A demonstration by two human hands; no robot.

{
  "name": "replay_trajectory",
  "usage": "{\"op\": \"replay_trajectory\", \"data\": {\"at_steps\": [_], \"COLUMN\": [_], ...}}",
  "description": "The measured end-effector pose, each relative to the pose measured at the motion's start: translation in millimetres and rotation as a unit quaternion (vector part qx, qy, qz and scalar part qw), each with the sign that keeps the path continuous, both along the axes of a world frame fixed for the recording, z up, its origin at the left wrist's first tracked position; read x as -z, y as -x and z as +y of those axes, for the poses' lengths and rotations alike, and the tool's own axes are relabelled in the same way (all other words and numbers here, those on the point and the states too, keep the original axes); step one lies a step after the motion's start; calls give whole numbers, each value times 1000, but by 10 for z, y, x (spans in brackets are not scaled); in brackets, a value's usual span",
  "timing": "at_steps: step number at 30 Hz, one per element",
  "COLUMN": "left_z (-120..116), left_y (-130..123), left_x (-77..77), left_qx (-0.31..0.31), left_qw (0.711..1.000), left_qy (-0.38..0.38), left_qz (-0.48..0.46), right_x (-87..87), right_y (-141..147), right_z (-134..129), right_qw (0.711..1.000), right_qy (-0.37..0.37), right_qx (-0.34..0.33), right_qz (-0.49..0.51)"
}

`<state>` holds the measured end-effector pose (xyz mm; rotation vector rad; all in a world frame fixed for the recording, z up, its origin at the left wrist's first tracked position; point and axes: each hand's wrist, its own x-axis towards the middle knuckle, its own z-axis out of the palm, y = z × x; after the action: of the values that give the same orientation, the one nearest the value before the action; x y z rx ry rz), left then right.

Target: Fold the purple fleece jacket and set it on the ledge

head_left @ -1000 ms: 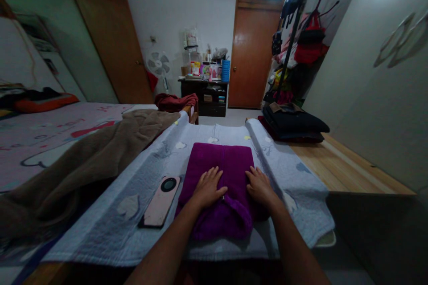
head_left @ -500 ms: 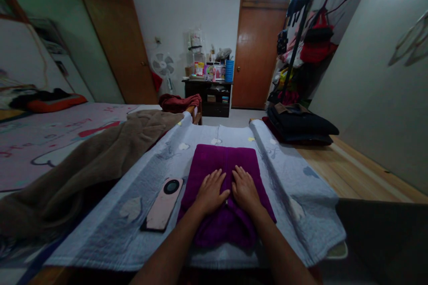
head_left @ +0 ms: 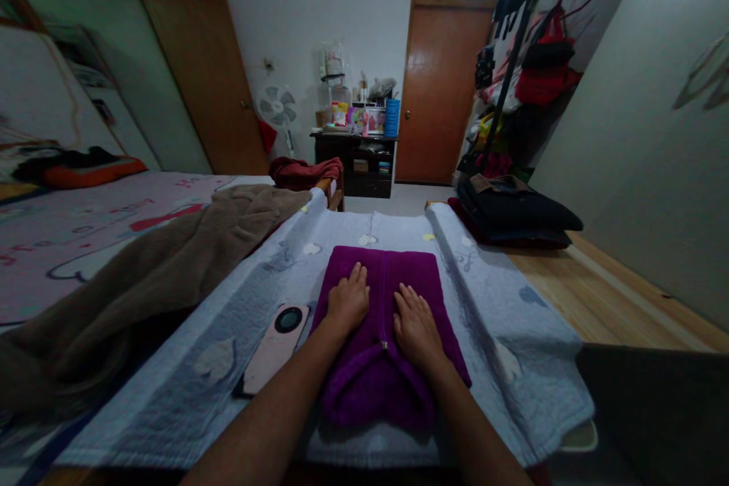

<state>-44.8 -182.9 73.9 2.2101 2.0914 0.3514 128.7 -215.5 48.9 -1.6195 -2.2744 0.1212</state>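
A purple zip-up jacket (head_left: 377, 387), folded into a neat rectangle, lies in front of me with its collar towards me and its zip running down the middle. On the left half of the jacket rests my left hand (head_left: 348, 300), its fingers stretched forward and nothing held. My right hand (head_left: 418, 321) lies flat on the right half, fingers extended, just beside the zip. Left of the jacket is a pink phone (head_left: 272, 353), back side up with a round dark camera ring; my left forearm partly covers its lower edge.
A pale blue quilted cloth (head_left: 512, 410) spreads under everything. To the left, a brown fleece garment (head_left: 171, 266) lies beside a pink bed sheet (head_left: 102, 235). At right, folded dark clothes (head_left: 518, 213) are stacked on a wooden board (head_left: 604, 288). Beyond stands a dark cabinet (head_left: 353, 186).
My left hand has moved forward and to the left across the jacket, away from the zip. My right hand stays almost where it was.
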Motion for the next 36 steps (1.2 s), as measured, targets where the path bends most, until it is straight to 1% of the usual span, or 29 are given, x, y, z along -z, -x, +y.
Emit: {"op": "replay_trajectory", "data": {"at_steps": [2, 5, 8, 11, 15, 18, 21, 25, 28, 30, 31, 33, 35, 36], "left_z": [14, 14, 11, 38, 150, 262, 339, 370, 385, 410, 427, 468, 509, 527], "left_y": [19, 46, 75, 115, 161, 153, 113, 83, 104, 134, 152, 196, 251, 283], "left_x": [49, 112, 123, 91, 20, -32, -52, -3, 76, 135, 162, 212, 255, 275], "left_qx": [-25, -40, -34, -19, -17, -38, -53, -68, -54, -57, -71, -112, -152, -169], "left_qw": [999, 997, 996, 993, 993, 994, 992, 988, 982, 967, 952, 913, 881, 871], "left_qy": [-22, -56, -87, -109, -93, -80, -75, -74, -104, -136, -155, -186, -204, -209], "left_qz": [-9, -18, -13, -34, -67, -68, -84, -115, -147, -208, -254, -345, -399, -410], "right_x": [8, 16, 11, -1, -18, -28, -28, -16, -16, -21, -25, -33, -37, -37], "right_y": [-1, 0, 2, 3, 5, 9, 11, 9, 6, 7, 8, 10, 11, 11], "right_z": [7, 11, 5, -2, -9, -15, -17, -18, -24, -26, -26, -24, -21, -20], "right_qw": [1000, 1000, 1000, 1000, 1000, 1000, 1000, 1000, 1000, 1000, 1000, 1000, 1000, 1000], "right_qy": [3, 5, 11, 14, 9, 6, 5, -1, -5, -4, -3, 2, 4, 4], "right_qx": [2, 1, 2, 4, 3, 4, 5, 4, 2, 2, 2, 4, 5, 4], "right_qz": [-1, -2, -3, -5, -3, 3, 6, 0, -2, -1, -1, -1, -1, -1]}}
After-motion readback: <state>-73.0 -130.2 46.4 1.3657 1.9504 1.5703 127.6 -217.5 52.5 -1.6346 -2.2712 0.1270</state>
